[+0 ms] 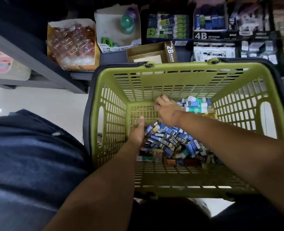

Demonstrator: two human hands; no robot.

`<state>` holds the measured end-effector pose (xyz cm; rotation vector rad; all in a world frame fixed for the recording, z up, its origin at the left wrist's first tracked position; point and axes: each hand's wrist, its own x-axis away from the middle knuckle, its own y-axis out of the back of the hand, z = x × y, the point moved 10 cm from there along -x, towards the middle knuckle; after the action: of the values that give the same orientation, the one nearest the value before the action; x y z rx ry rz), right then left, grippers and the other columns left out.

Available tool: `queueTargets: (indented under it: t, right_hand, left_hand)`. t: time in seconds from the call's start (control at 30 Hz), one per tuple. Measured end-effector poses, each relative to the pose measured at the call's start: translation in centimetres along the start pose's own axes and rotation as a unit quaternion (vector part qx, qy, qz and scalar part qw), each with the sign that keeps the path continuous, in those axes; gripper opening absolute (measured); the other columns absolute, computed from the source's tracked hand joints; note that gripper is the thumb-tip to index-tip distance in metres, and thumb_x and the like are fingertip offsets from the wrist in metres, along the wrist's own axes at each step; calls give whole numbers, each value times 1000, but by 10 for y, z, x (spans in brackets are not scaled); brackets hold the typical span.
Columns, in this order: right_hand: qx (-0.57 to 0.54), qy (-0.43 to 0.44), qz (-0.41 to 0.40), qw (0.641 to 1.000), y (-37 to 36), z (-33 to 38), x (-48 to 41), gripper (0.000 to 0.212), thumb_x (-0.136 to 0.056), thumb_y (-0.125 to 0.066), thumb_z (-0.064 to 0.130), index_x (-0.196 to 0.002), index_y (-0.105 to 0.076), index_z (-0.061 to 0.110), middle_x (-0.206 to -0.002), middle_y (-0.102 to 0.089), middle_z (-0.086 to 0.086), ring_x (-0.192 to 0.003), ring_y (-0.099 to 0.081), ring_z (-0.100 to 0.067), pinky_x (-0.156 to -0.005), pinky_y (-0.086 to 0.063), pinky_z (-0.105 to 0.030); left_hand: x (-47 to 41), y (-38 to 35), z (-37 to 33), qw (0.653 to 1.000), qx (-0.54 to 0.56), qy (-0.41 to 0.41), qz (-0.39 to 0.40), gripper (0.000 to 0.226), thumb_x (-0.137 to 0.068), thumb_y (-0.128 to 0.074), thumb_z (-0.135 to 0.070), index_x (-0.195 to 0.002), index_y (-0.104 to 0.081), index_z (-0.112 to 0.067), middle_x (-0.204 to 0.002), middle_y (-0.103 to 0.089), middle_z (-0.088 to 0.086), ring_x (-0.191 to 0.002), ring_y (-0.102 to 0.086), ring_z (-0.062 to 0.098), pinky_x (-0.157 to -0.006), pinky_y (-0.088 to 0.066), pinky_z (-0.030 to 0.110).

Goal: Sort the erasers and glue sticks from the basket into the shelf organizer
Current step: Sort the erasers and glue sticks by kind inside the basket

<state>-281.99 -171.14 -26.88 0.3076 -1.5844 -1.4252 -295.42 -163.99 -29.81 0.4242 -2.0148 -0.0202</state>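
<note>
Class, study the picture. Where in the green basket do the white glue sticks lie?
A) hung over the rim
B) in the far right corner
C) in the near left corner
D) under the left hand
B: the glue sticks are bunched in the far right corner of the basket, just past the right hand and apart from the erasers.

Free basket floor at far left (slatted); erasers crowd the near side.
</note>
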Motion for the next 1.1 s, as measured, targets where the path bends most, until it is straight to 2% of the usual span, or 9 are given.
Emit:
queueTargets:
  t: [0.1, 0.17, 0.27, 0.4, 0.5, 0.7, 0.87, 1.0, 1.1]
  right_hand:
    - [2, -8, 8, 1000, -7, -3, 5, 56, -93, -50, 36, -141, -36, 12, -141, -30, -6, -134, -21, -25, -107, -30, -41]
    - [-16, -26, 8, 1000, -6, -11, 7, 53, -94, -47, 40, -141, -37, 15, -141, -32, -4, -134, -22, -24, -105, -31, -43]
    - [-41, -31, 11, 999, -2, -15, 7, 47, -95, -45, 45, -134, -46, 19, -136, -38, -3, -130, -26, -24, -101, -36, -44]
    - [-111, -38, 84, 990, -13, -16, 10, 37, -94, -43, 52, -112, -60, 24, -131, -50, -2, -123, -45, -25, -96, -41, -36]
    - [-175, -49, 104, 978, -13, -21, 14, 36, -91, -48, 55, -105, -64, 27, -124, -53, 3, -118, -50, -22, -95, -41, -33]
    - [-212, -30, 229, 950, -32, -10, 33, 53, -95, -39, 56, -114, -63, 13, -123, -56, -9, -113, -53, -27, -96, -42, -38]
    - [-261, -38, 252, 931, -38, -9, 51, 50, -95, -35, 58, -132, -51, 27, -138, -48, -2, -122, -47, -21, -107, -37, -43]
    - [-336, -45, 286, 896, -49, -21, 85, 37, -97, -53, 31, -133, -49, 30, -126, -49, 4, -124, -48, -20, -98, -42, -32]
    - [-295, -49, 338, 892, -58, -31, 110, 34, -91, -63, 29, -120, -56, 46, -150, -27, 6, -137, -33, -23, -105, -40, -42]
  left_hand:
    - [-9, 0, 14, 1000, -21, 20, -10, 105, -55, -27, -99, -122, -63, -27, -125, -59, 6, -108, -59, 29, -91, -51, 48]
    - [-5, -5, 11, 1000, -23, 15, 13, 88, -67, -32, -92, -117, -64, -28, -120, -63, 7, -104, -62, 32, -82, -56, 53]
    - [13, -11, 0, 997, -69, 7, 44, 75, -81, -28, -83, -105, -68, -24, -108, -66, 4, -98, -64, 27, -92, -52, 48]
    - [9, -18, 11, 987, -146, 14, 64, 124, -38, -15, -107, -120, -63, -27, -122, -65, 9, -106, -63, 30, -103, -41, 53]
    - [7, -22, 11, 982, -172, 18, 73, 133, -27, -15, -109, -127, -59, -33, -135, -57, 6, -117, -57, 32, -106, -37, 53]
    - [30, -38, -8, 964, -227, -17, 137, 87, -52, -4, -102, -85, -70, -57, -156, -31, 3, -141, -28, 29, -111, -27, 57]
    - [30, -35, -2, 957, -260, -17, 125, 117, -44, -10, -107, -130, -55, -43, -156, -31, 2, -144, -22, 30, -114, -19, 56]
    - [44, -38, -7, 946, -280, -58, 154, 60, -83, -60, -62, -132, -57, -28, -132, -51, -12, -119, -46, 12, -101, -34, 21]
    - [43, -42, -1, 946, -265, -66, 175, 41, -89, -68, -27, -128, -61, -17, -132, -54, -3, -112, -50, 11, -79, -34, 10]
